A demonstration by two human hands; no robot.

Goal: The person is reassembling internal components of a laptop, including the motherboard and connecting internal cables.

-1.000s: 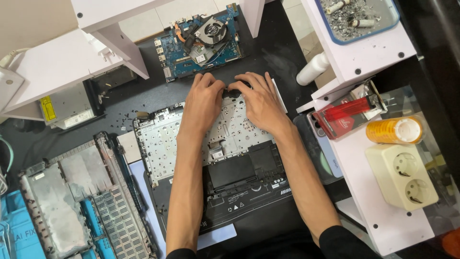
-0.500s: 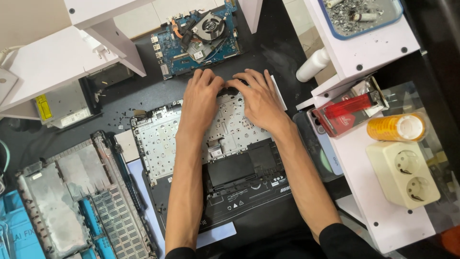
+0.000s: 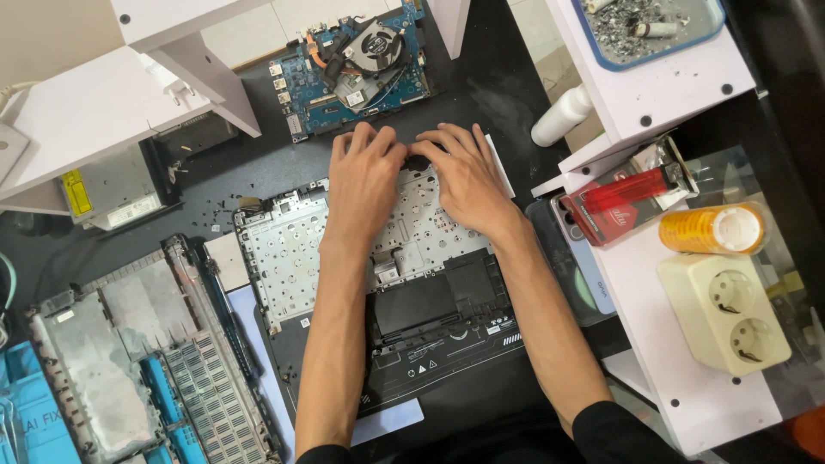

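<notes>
Laptop chassis [image 3: 378, 283] beneath both hands

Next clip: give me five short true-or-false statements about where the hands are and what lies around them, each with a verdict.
1. Both hands rest at the far edge of the opened laptop shell. True.
2. The left hand holds the red lighter. False: the lighter lies untouched on the white shelf to the right.
3. A blue circuit board with a fan lies beyond the hands. True.
4. The double wall socket sits left of the laptop shell. False: it sits on the right.
5. The right hand is lifted clear of the work. False: its fingers press down beside the left hand.
</notes>
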